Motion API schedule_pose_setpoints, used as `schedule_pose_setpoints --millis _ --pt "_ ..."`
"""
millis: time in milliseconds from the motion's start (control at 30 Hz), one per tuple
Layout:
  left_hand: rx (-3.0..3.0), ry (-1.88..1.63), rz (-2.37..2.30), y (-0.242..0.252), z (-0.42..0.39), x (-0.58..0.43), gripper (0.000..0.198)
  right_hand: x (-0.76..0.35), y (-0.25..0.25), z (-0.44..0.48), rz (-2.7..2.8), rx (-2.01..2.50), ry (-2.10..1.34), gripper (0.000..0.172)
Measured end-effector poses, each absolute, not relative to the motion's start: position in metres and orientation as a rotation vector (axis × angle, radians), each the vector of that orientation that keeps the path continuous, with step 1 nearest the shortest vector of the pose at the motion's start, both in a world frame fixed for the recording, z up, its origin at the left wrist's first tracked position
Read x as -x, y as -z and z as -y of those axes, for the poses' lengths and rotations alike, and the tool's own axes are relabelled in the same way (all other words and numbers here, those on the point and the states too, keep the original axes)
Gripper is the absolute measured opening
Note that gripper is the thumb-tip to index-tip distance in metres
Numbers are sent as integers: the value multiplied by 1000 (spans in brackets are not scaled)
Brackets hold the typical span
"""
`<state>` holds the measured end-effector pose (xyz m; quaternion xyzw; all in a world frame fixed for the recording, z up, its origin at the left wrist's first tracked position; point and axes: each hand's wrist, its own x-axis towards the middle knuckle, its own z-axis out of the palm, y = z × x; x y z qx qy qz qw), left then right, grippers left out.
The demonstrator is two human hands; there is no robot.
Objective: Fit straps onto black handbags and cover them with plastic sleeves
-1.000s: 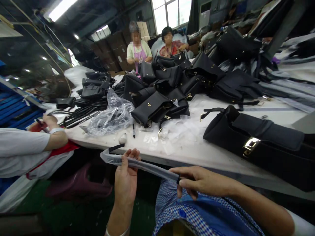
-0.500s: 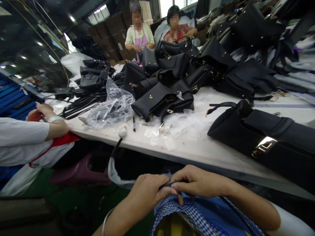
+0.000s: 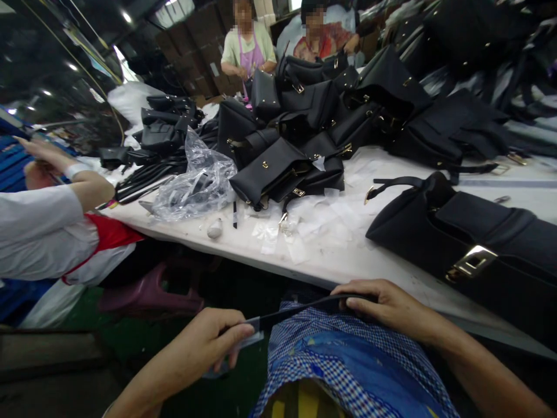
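Note:
A narrow black strap [image 3: 296,307] stretches between my two hands, above the blue checked apron [image 3: 348,360]. My left hand [image 3: 217,337] is closed on its left end, where clear plastic wrapping [image 3: 255,332] shows at the fingers. Thumb and fingers of my right hand [image 3: 374,299] pinch the other end, near the table edge. To the right, a black handbag [image 3: 491,238] with a gold clasp lies on the white table [image 3: 348,247].
Black bags [image 3: 272,168] are heaped across the table, with crumpled clear plastic [image 3: 194,186] at their left. A person in white sleeves [image 3: 39,226] works at the left, near a purple stool [image 3: 152,290]. Two people stand behind the heap.
My hands have moved apart, the left one down and leftward, the right one up and rightward, and the strap now spans between them. The neighbouring person's hands have risen.

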<state>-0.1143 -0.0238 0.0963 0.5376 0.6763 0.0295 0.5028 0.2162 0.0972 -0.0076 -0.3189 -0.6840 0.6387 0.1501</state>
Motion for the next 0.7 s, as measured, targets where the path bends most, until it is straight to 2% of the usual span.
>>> schedule_pose_setpoints --millis 200,267,567,700 --pt "-1160 -21 -1309 -43 -7 130 53 -242 22 -85 1804 834 -2385 44" --pt "-1141 -7 -1220 -31 -17 125 53 -253 28 -78 1662 822 -2464 46" --pt "-1236 109 -886 -6 -56 80 45 -292 34 -47 1477 986 -2369 50" --pt "-1450 114 -869 -9 -62 55 36 -300 29 -40 1698 1187 -2004 42"
